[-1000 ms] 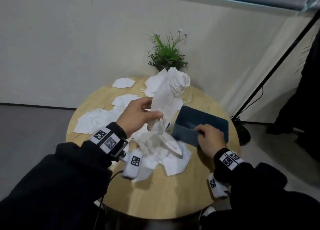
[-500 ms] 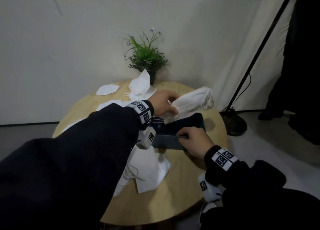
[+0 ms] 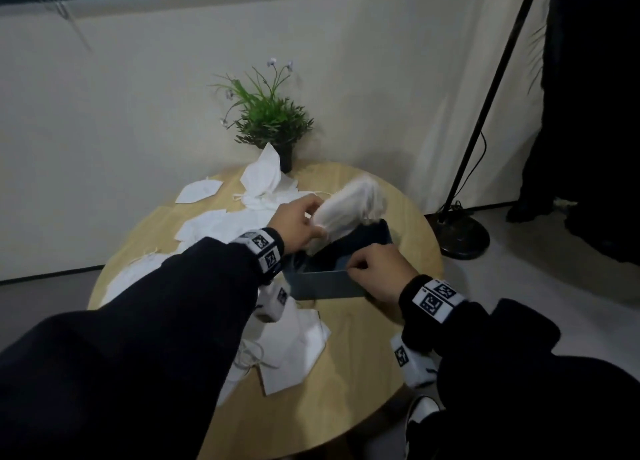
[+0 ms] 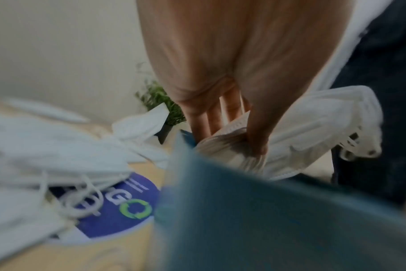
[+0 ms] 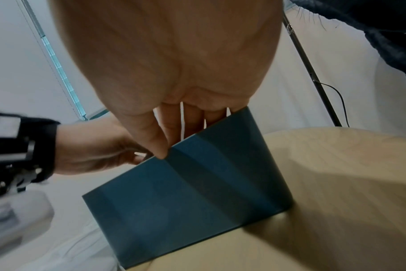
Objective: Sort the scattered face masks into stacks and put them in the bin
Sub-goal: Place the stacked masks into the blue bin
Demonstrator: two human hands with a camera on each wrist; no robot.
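- Left hand [image 3: 294,221] fingers [image 4: 255,135] pinching mask stack [image 3: 349,205] at bin [image 3: 325,286] 12 o'clock; lower flat, straps tucked.
- Right hand [image 3: 379,272] fingers [image 5: 159,144] gripping near rim; hold steady on counter [image 3: 346,390].

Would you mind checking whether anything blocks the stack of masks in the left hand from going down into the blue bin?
Nothing visible does. The left hand grips the mask stack over the open bin; the right hand holds only the near rim.

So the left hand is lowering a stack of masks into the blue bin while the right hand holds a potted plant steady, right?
Not quite. The right hand grips the blue bin's near wall, as the right wrist view shows. The left hand does hold the stack of masks over the bin.
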